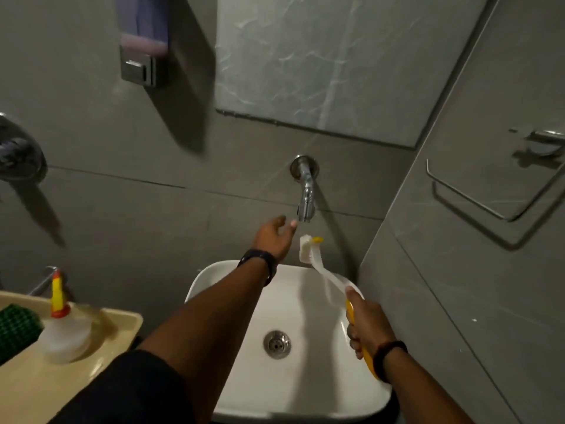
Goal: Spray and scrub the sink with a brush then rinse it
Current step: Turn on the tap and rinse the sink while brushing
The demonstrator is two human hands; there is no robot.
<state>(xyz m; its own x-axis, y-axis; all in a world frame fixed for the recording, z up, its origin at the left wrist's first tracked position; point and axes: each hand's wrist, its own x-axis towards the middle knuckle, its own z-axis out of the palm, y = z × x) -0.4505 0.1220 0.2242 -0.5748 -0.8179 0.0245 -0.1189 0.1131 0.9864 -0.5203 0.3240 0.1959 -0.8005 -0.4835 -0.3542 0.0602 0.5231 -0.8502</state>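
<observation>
A white square sink [305, 393] sits below me with a metal drain [277, 344] in its middle. A chrome tap [305, 197] sticks out of the grey wall above it. My left hand [273, 237] is stretched up beside the tap's end, fingers apart and holding nothing. My right hand [365, 322] grips the yellow handle of a scrub brush [318, 264]. The brush's white bristle head is raised just under the tap's spout. No water is visible running.
A beige tray [101, 356] at the left holds a clear bottle with a yellow and red nozzle [62, 325] and a green scrubber [16, 328]. A soap dispenser [142, 41] and mirror [336, 56] hang on the back wall. A towel rail [474, 197] is on the right wall.
</observation>
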